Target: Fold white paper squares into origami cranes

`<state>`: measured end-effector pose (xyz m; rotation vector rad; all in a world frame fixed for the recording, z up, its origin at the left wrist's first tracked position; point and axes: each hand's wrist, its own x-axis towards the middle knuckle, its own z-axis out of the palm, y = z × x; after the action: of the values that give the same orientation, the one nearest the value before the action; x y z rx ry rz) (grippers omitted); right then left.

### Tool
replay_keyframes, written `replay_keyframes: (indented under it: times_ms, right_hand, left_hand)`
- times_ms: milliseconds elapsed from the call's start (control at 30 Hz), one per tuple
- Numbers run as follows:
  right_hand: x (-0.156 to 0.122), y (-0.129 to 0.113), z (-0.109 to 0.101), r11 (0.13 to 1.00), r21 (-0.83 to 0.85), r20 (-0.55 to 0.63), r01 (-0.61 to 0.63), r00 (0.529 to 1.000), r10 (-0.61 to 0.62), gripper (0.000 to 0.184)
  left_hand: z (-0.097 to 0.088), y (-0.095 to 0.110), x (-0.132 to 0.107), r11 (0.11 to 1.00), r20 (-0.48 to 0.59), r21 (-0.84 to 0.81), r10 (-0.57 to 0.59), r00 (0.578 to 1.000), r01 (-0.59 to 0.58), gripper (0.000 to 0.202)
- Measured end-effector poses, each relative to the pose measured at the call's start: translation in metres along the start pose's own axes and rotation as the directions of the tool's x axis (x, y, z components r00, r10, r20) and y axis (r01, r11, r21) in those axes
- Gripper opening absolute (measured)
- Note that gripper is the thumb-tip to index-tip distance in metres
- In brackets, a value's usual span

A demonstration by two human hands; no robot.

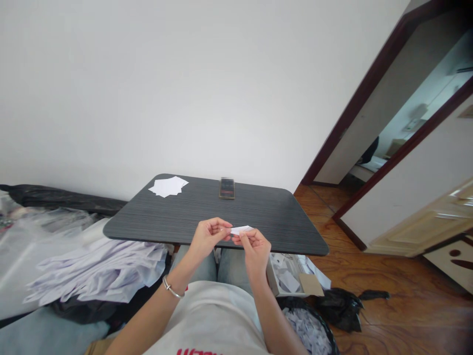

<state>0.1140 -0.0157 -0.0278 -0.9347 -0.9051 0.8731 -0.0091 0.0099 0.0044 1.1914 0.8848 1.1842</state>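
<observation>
A small folded piece of white paper (241,230) is held above the near edge of the dark table (177,212). My left hand (211,234) pinches its left end between thumb and fingers. On the other side, my right hand (254,246) grips the paper from below and right, thumb toward me. Both hands are close together, and the fingers hide part of the paper. At the table's far left lies a loose pile of white paper sheets (168,187). A phone-like dark rectangular object (226,188) sits near the back edge.
White folded cloth (99,268) is heaped at the left beside plastic wrapping (48,241). Below the table on the right are a box of papers (286,276), a black-lined bin of paper scraps (308,328) and a black plastic bag (342,308). A white wall stands behind the table.
</observation>
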Motion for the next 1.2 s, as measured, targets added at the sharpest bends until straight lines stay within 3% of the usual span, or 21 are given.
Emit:
replay_keyframes:
  times_ms: [200,400,533,1200]
  right_hand:
    - [0.0010,-0.0012,-0.0004,1.000,-0.023,0.001,-0.011,1.000,0.011,0.017]
    - [0.0033,-0.0012,-0.0009,0.999,-0.031,0.050,-0.042,0.998,0.044,0.019]
    - [0.0024,0.0003,0.0003,0.997,-0.018,0.092,-0.069,0.993,0.070,0.018]
    - [0.0028,0.0023,-0.0009,0.996,-0.040,0.115,-0.085,0.989,0.089,0.013]
  left_hand:
    - [-0.0016,-0.0015,0.0011,0.999,0.026,0.020,0.048,0.998,-0.049,0.018]
    - [-0.0057,-0.0007,0.0025,0.999,0.097,-0.001,-0.035,0.995,0.035,0.025]
    - [-0.0076,-0.0041,0.0050,0.999,0.116,0.033,-0.027,0.993,0.023,0.021]
    - [-0.0084,-0.0037,0.0029,0.997,0.143,0.063,-0.044,0.989,0.035,0.032]
